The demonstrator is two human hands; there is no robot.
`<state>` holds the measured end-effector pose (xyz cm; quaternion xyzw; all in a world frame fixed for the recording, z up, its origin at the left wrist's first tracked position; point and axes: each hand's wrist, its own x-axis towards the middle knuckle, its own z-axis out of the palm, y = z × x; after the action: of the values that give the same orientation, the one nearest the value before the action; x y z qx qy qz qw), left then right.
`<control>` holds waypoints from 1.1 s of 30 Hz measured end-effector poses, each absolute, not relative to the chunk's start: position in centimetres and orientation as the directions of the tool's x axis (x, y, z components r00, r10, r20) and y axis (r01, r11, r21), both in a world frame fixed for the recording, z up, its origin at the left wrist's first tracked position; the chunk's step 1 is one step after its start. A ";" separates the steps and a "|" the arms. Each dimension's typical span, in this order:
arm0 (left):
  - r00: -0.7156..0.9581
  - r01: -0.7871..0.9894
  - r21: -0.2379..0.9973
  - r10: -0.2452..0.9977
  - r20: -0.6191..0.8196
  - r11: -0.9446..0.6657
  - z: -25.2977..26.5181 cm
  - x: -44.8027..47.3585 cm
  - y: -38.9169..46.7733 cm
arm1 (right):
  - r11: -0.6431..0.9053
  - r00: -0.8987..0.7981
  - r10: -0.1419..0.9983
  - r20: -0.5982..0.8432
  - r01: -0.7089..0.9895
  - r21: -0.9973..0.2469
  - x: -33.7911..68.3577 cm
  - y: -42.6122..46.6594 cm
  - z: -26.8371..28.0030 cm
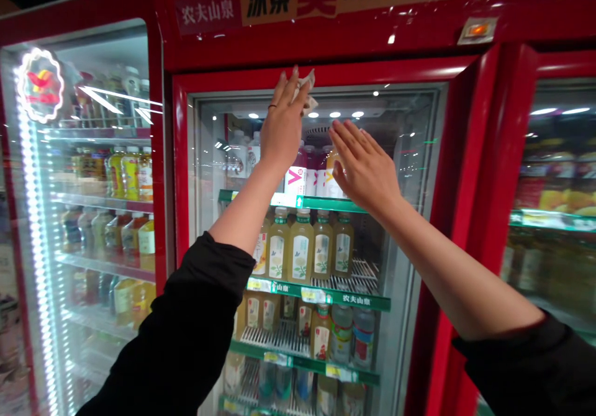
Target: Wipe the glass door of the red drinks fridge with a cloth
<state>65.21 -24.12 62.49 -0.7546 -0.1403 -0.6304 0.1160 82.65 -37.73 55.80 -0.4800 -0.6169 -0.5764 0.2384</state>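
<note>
My left hand [285, 121] is raised to the upper part of a red-framed glass cooler door [410, 161]. A crumpled white cloth or tissue [309, 88] is under its fingers, near the top rail of the frame; the palm side is hidden. To the right and slightly lower, my right hand [365, 164] is held up in front of the glass, its fingers stretched out and nothing in them. Whether it touches the pane I cannot tell. Behind the glass, drink bottles [300, 248] stand on green-edged shelves [363, 300].
Another lit cooler [100, 202] with bottles stands at the left, and part of a third cooler [559, 217] shows at the right. A red header sign [288, 3] runs above the door, with a small lit orange switch [477, 30].
</note>
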 end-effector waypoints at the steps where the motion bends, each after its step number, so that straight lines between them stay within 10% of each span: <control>1: 0.140 0.359 0.028 0.083 0.987 -0.933 62.4 64.9 -23.8 | -0.125 -0.426 0.314 0.849 0.867 0.482 82.7 -37.7 55.7; 13: 0.160 0.365 -0.071 -0.012 0.987 -0.928 60.7 65.6 -24.7 | -0.148 -0.438 0.275 0.856 0.860 0.487 82.8 -37.7 55.4; 22: -0.075 0.430 0.117 0.094 0.993 -0.895 58.3 62.0 -21.6 | -0.216 -0.484 0.234 0.843 0.820 0.531 82.7 -37.6 55.1; 33: 0.160 0.480 -0.202 -0.141 0.977 -0.854 61.7 64.8 -24.0 | -0.231 -0.560 0.138 0.817 0.784 0.576 83.0 -37.3 55.0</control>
<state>64.83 -23.97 61.66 -0.7214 -0.1174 -0.6375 0.2437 82.96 -37.30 55.01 -0.4032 -0.5717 -0.6731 0.2398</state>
